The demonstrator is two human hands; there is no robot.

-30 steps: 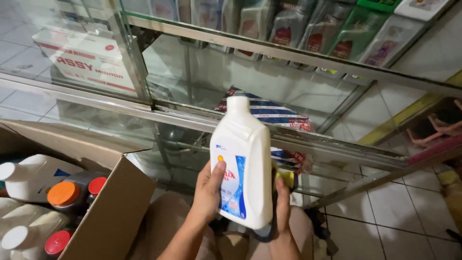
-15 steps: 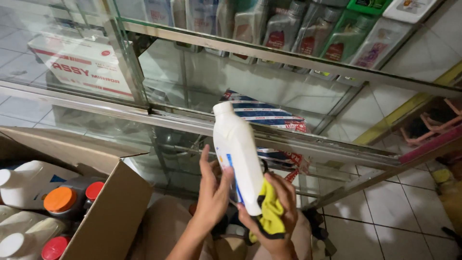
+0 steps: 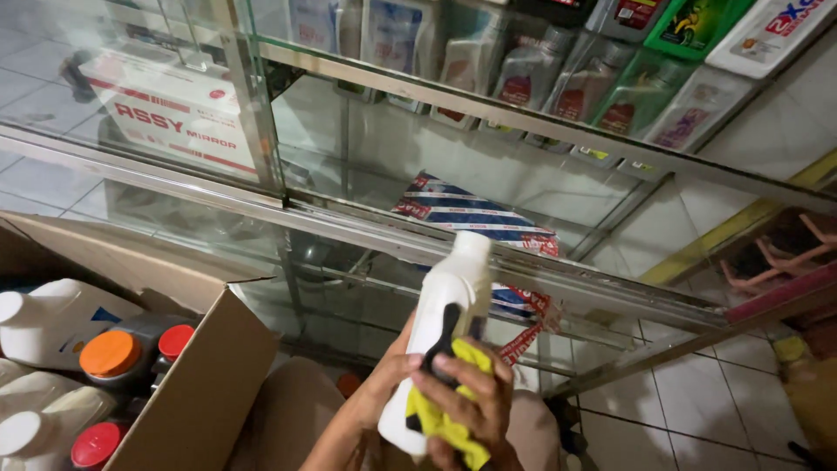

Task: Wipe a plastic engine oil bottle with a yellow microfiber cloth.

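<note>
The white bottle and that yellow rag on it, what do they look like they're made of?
The white bottle looks like opaque moulded plastic with a smooth, slightly glossy skin that catches soft highlights, and a matching white cap. The yellow rag looks like soft cloth, probably microfibre: matte and crumpled into loose folds under the right hand. The left hand steadies the bottle.

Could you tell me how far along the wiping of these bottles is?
In hand: the white bottle is held in the left hand while the right hand presses a yellow cloth to it. Left: several bottles sit in the cardboard box. None looks finished.
</note>
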